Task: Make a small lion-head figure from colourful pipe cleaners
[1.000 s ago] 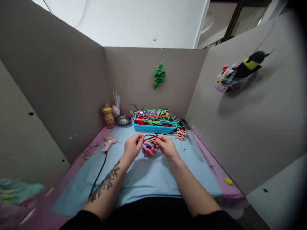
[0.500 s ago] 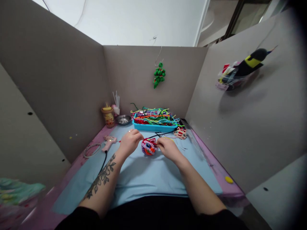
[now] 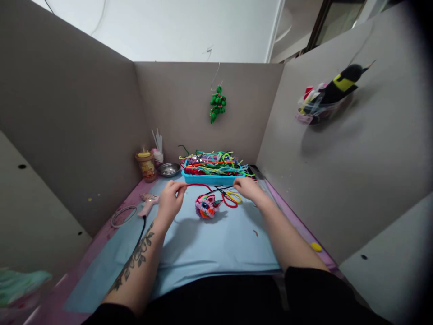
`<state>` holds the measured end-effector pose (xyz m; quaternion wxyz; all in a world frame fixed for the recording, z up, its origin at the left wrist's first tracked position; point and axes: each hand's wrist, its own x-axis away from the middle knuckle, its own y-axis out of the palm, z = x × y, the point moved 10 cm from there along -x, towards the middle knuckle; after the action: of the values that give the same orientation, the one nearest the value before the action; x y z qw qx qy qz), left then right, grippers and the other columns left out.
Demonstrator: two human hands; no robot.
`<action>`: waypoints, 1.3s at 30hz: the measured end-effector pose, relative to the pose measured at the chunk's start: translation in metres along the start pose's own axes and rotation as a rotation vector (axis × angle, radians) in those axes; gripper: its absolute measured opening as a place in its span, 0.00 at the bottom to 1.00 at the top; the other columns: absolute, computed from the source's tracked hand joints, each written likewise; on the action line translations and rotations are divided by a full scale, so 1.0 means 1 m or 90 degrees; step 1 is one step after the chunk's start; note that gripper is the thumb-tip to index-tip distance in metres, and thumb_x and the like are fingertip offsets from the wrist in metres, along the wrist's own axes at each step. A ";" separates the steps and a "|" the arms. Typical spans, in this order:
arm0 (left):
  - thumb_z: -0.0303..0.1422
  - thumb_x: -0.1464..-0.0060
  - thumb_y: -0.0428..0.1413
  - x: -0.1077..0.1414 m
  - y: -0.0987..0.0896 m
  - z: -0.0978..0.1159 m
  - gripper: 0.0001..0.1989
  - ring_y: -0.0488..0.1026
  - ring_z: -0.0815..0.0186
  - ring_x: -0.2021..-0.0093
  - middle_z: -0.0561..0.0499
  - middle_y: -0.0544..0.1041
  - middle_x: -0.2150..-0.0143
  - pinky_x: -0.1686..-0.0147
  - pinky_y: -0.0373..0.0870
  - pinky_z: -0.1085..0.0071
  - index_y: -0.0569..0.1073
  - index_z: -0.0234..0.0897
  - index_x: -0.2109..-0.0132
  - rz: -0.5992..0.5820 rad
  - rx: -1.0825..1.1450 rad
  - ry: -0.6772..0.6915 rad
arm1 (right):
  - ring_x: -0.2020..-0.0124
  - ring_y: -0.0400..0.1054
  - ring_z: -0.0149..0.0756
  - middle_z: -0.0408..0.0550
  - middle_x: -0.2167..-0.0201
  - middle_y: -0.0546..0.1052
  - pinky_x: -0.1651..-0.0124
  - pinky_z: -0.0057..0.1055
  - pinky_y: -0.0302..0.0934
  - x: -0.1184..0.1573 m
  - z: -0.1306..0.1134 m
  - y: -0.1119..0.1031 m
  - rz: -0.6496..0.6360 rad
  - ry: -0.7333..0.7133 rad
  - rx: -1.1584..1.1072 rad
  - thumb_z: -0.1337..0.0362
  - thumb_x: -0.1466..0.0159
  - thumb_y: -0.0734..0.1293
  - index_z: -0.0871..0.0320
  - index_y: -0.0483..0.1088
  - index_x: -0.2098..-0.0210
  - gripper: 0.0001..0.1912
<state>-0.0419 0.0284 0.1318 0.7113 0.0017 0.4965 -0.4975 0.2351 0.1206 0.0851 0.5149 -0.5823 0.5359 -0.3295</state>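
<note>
My left hand (image 3: 172, 197) pinches the end of a red fuzzy stem (image 3: 199, 184), which curves to the right above a small pink, purple and orange figure (image 3: 205, 206). The figure rests on the blue cloth, touched by neither hand. My right hand (image 3: 248, 188) is closed near the front right corner of the blue tray; what its fingertips hold, if anything, is too small to tell. Between the figure and my right hand lie yellow-handled scissors (image 3: 234, 197), with a red loop beside them and a thin black strip reaching toward my right fingertips.
The blue tray (image 3: 213, 179) holds many coloured fuzzy stems. At left are a pink glue gun (image 3: 147, 205), a metal bowl (image 3: 169, 169) and a lidded cup (image 3: 146, 166). Grey panels enclose the table; a green ornament (image 3: 218, 104) hangs on the back one.
My hands have moved apart, away from the figure. My left hand has drawn a red stem out to the left. The scissors now show more fully, and the view has shifted slightly.
</note>
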 end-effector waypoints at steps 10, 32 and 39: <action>0.35 0.44 0.54 0.004 -0.008 -0.032 0.09 0.69 0.65 0.67 0.49 0.74 0.68 0.65 0.66 0.69 0.77 0.37 0.63 0.074 0.030 -0.094 | 0.59 0.75 0.48 0.62 0.59 0.80 0.63 0.31 0.63 -0.011 0.007 0.074 -0.180 0.037 0.149 0.64 0.47 0.72 0.62 0.77 0.60 0.15; 0.34 0.51 0.59 -0.033 -0.010 -0.048 0.05 0.72 0.66 0.69 0.51 0.76 0.70 0.64 0.67 0.70 0.75 0.37 0.67 0.218 0.128 -0.148 | 0.84 0.58 0.25 0.36 0.83 0.63 0.82 0.22 0.51 0.014 -0.072 -0.005 -0.250 -0.086 -0.635 0.47 0.45 0.68 0.55 0.56 0.75 0.21; 0.31 0.48 0.57 -0.096 -0.013 -0.055 0.03 0.72 0.65 0.68 0.50 0.75 0.69 0.64 0.66 0.70 0.74 0.37 0.67 0.263 0.068 -0.095 | 0.82 0.58 0.25 0.40 0.81 0.64 0.84 0.20 0.46 -0.031 -0.139 0.032 -0.375 -0.007 -0.613 0.31 0.40 0.53 0.57 0.59 0.74 0.33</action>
<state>-0.0912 0.1166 0.1780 0.8318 0.1046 0.4045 -0.3655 0.0893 0.1199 0.0950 0.0803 -0.8782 0.4379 -0.1747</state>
